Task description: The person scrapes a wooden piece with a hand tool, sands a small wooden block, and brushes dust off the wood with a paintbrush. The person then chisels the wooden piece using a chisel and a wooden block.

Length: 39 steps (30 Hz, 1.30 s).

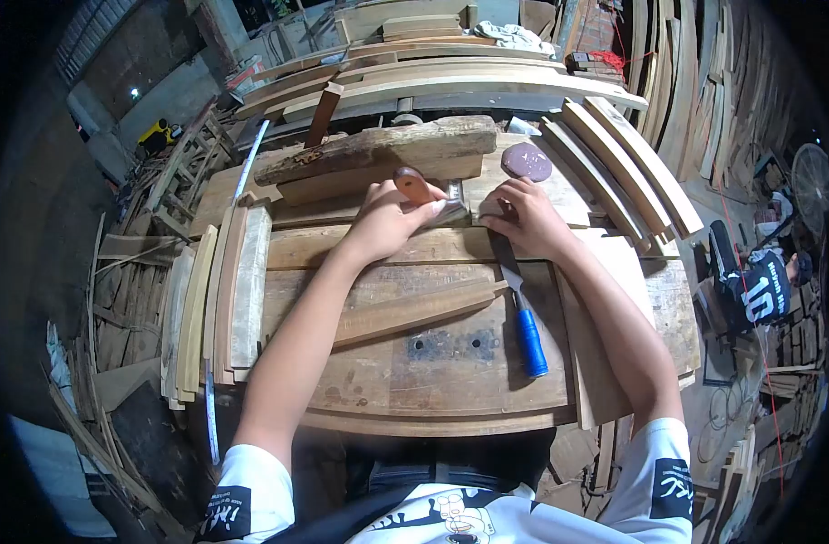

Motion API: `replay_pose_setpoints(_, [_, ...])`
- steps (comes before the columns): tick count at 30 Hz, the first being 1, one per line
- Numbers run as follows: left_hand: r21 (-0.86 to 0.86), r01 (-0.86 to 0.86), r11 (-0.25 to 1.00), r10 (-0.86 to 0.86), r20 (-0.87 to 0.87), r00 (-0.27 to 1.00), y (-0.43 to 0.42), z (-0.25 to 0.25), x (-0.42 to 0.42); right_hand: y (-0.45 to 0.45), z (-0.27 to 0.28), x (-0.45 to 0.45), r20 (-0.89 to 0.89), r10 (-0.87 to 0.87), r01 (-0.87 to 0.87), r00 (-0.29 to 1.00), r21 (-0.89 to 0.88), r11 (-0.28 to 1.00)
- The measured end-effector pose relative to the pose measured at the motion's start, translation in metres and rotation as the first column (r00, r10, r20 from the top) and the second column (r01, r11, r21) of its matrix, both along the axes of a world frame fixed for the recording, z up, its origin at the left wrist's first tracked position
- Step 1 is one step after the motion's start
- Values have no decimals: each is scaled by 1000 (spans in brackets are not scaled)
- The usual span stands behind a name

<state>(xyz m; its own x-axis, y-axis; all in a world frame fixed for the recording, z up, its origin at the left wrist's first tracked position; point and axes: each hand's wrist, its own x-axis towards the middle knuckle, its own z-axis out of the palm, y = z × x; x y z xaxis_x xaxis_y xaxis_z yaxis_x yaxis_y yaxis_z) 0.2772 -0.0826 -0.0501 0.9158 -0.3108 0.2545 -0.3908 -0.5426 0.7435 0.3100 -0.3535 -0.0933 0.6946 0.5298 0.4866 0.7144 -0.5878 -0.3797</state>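
My left hand (384, 218) is closed round a tool with a brown, rounded wooden handle (412, 184). The tool's metal part (454, 201) shows just past my fingers; its kind is not clear. Close by on the right, my right hand (526, 216) has its fingers bent and pressed together over the bench, and what they hold is hidden. From under that hand runs the dark blade of a blue-handled tool (530, 343), perhaps a file or chisel. A tapered piece of wood (414, 313) lies left of it on the wooden workbench (450, 385).
Behind my hands lies a rough-edged board (387, 145). A purplish disc (527, 161) rests at the right. Curved wooden strips (618, 168) and upright boards (249, 281) flank the bench. Another person (761, 288) is low down at the far right, near a fan (810, 181).
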Motion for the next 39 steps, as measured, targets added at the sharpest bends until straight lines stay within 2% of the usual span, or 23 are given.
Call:
replay_pose_setpoints(2, [-47,-41,998,40,-25,999,0,-2,1,2,3,-4,-94,-21,25,995,39,999])
replay_pose_setpoints(4, [-223,-55,973,46,-46,998,2,-17,10,5,13,-11,-234,-46,64,971,69,996])
replay_pose_setpoints(5, [-307,-64,950,49,-57,997,5,-25,14,5,13,-11,-210,-42,58,977,68,996])
replay_pose_setpoints(6, [-497,-97,862,40,-124,991,3,-26,12,4,12,-10,-187,-39,52,982,67,996])
replay_pose_setpoints(7, [-451,-197,870,119,-195,973,5,-22,14,4,11,-10,-164,-37,48,986,66,997])
replay_pose_setpoints(9, [-567,-275,776,130,-283,950,7,-16,13,4,9,-9,-116,-10,17,993,62,998])
replay_pose_setpoints(10, [-559,-225,798,161,-163,973,13,-27,21,4,8,-8,-91,4,2,996,60,998])
replay_pose_setpoints(13, [-478,-287,830,240,-157,958,19,-28,25,5,9,-10,-111,-17,20,994,24,1000])
replay_pose_setpoints(14, [-369,-354,859,279,-242,929,22,-26,23,5,9,-11,-99,-18,20,995,20,1000])
replay_pose_setpoints(17, [-228,-350,908,248,-380,891,38,-8,19,4,8,-10,-81,-32,32,996,0,999])
replay_pose_setpoints(19, [-184,-439,879,325,-443,836,52,4,13,4,8,-13,-108,-48,46,993,-18,999])
replay_pose_setpoints(21, [-87,-407,909,314,-500,807,74,17,3,5,7,-13,-95,-65,62,993,-26,998])
replay_pose_setpoints(23, [67,-405,912,389,-456,800,84,24,-11,6,6,-12,-98,-80,77,992,-37,996])
replay_pose_setpoints(25, [102,-416,904,422,-373,826,76,25,-28,7,8,-12,-116,-97,91,988,-56,994])
replay_pose_setpoints(27, [58,-305,950,309,-290,906,51,21,-36,8,10,-14,-67,-110,107,992,-51,993])
replay_pose_setpoints(29, [61,-202,978,211,-303,929,16,24,-39,10,11,-18,-50,-118,116,992,-37,993])
replay_pose_setpoints(30, [127,-124,984,150,-228,962,3,19,-33,11,12,-20,-54,-121,120,991,-23,993])
replay_pose_setpoints(31, [186,-64,981,80,-82,993,-9,17,-30,11,14,-20,-55,-125,125,991,-9,992])
replay_pose_setpoints(33, [237,-10,971,30,-80,996,-32,19,-22,10,10,-18,-59,-117,119,991,29,992])
replay_pose_setpoints(37, [392,-57,918,8,126,992,-52,9,-10,9,1,-10,66,-90,80,994,146,986])
replay_pose_setpoints(38, [412,-69,908,5,155,988,-53,8,-7,7,1,-10,24,-123,121,992,81,989])
replay_pose_setpoints(39, [433,-82,898,2,183,983,-53,7,-5,7,-4,-8,72,-136,131,988,80,988])
